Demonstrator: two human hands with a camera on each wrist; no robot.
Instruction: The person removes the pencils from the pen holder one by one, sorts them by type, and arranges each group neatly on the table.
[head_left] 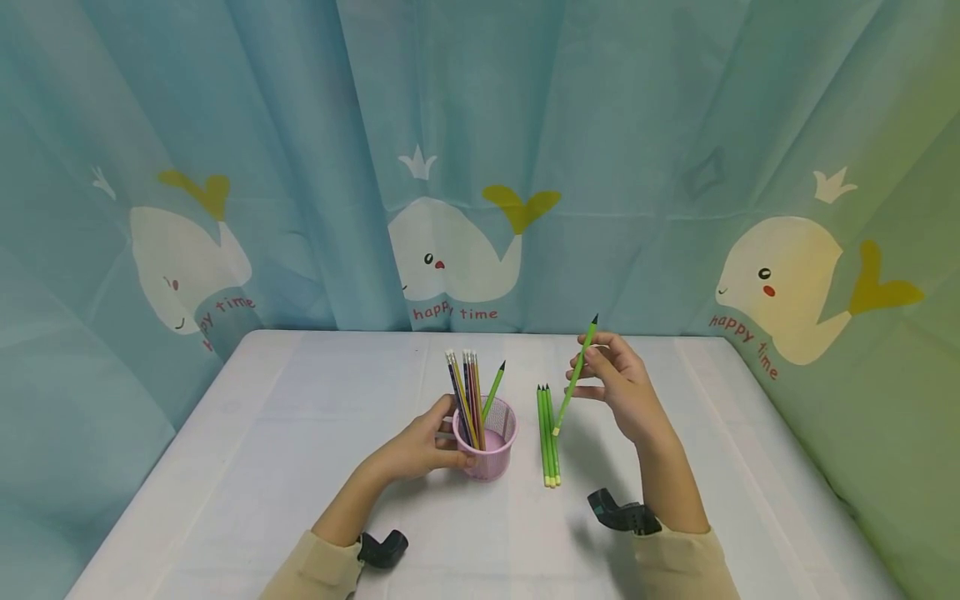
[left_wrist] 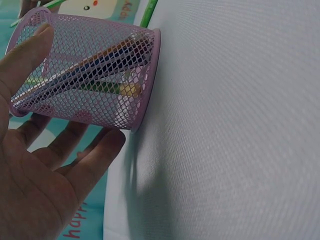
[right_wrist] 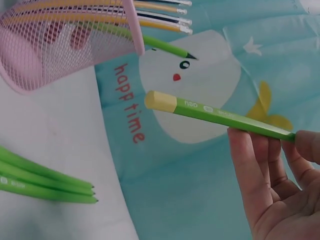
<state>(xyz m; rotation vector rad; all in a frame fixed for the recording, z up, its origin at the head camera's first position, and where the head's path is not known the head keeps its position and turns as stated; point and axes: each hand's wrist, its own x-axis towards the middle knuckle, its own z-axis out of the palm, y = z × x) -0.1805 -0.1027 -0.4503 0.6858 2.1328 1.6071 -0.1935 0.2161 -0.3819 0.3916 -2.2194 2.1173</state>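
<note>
On the white table stands a pink mesh pencil cup, with my left hand curled around its left side, thumb at the near rim and fingers behind. Several striped pencils with white erasers lean inside it, along with one green pencil, tip up. Right of the cup, my right hand pinches another green pencil between thumb and fingers, dark tip up and pale yellow end down. In the right wrist view that yellow end points toward the cup. Below it lie three green pencils side by side.
The white table reaches back to a blue curtain printed with whales. Black wrist mounts sit on both forearms, near the beige sleeves.
</note>
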